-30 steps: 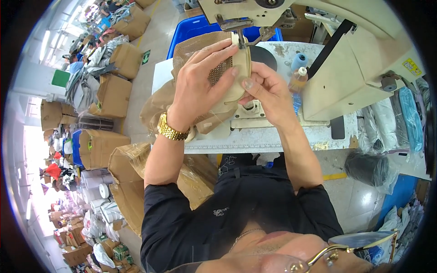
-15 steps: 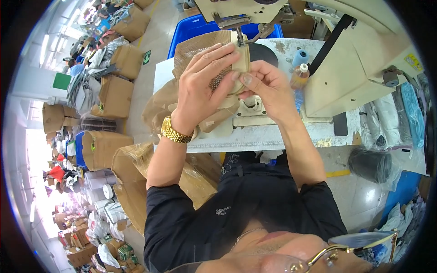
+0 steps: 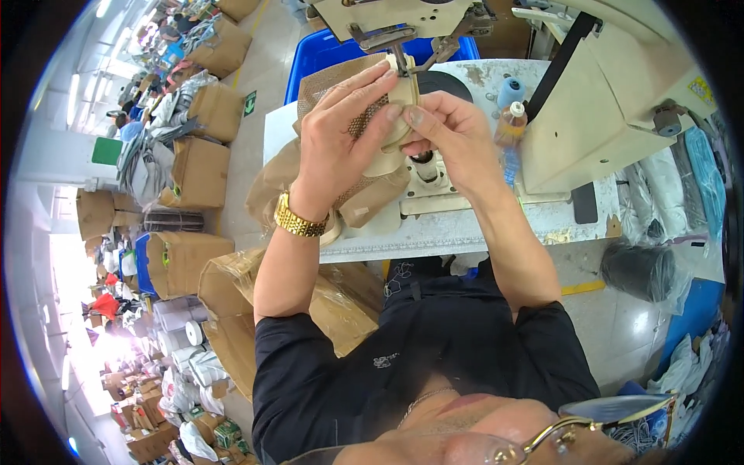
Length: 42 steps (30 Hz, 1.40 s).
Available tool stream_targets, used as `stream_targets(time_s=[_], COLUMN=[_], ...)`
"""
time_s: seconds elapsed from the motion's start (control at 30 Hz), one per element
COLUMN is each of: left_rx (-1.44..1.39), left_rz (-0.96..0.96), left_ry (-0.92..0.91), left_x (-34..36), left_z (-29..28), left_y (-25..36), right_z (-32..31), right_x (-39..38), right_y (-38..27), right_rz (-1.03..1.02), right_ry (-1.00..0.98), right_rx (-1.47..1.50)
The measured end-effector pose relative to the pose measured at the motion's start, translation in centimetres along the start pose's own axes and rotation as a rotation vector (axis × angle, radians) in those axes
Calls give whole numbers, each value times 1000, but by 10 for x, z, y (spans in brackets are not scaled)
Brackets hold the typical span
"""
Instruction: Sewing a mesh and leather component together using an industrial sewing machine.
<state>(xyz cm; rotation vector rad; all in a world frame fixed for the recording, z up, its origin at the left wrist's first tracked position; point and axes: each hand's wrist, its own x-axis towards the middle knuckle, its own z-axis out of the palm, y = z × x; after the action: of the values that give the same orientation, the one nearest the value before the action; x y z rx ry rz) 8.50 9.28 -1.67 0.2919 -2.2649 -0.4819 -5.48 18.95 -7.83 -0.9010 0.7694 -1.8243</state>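
Under the needle and presser foot of a cream sewing machine [image 3: 570,143] lies a tan mesh fabric piece [image 3: 314,87] with a cream edge band [image 3: 404,97]. My left hand [image 3: 335,139] presses along the mesh beside the band, fingers stretched forward and thumb on the band's near part. Closed in a pinch, my right hand [image 3: 463,143] grips the band's curved near end, close to my left thumb. Part of the band is hidden by my fingers. More plain tan fabric [image 3: 267,184] hangs below and left of my left hand.
A blue bin [image 3: 310,54] stands behind the white machine table [image 3: 457,239]. On the table, right of my right hand, are a clear bottle [image 3: 510,128] and a blue thread spool [image 3: 510,91]. An open cardboard box [image 3: 226,298] sits at the near left; wrapped rolls [image 3: 639,271] stand at right.
The view has shifted slightly. The cream band's near end, with both hands on it, sits a little farther from me, showing more of the machine's post below it. Both hands keep their hold.
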Motion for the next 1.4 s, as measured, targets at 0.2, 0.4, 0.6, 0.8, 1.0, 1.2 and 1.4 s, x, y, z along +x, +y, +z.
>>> stream_targets(time_s=[0.2, 0.4, 0.6, 0.8, 1.0, 1.2, 1.4], left_rx=[-21, -129, -145, -56, -184, -255, -477], left_rz=[-10, -164, -258, -276, -290, -364, -360], left_ry=[-5, -21, -105, -248, -368, -541, -672], left_x=[7, 10, 17, 28, 38, 46, 45], left_z=[0, -1, -6, -18, -23, -30, -23], left_y=[-1, 0, -3, -4, -11, -24, -48], right_z=[0, 3, 4, 9, 8, 14, 16], right_x=[3, 6, 7, 6, 7, 5, 8], right_y=[-2, -2, -1, 2, 2, 0, 1], right_rz=[-10, -19, -87, -109, -126, -69, -83], right_ry=[23, 45, 53, 96, 128, 161, 186], right_rx=[-9, -21, -130, -164, -208, -208, -226])
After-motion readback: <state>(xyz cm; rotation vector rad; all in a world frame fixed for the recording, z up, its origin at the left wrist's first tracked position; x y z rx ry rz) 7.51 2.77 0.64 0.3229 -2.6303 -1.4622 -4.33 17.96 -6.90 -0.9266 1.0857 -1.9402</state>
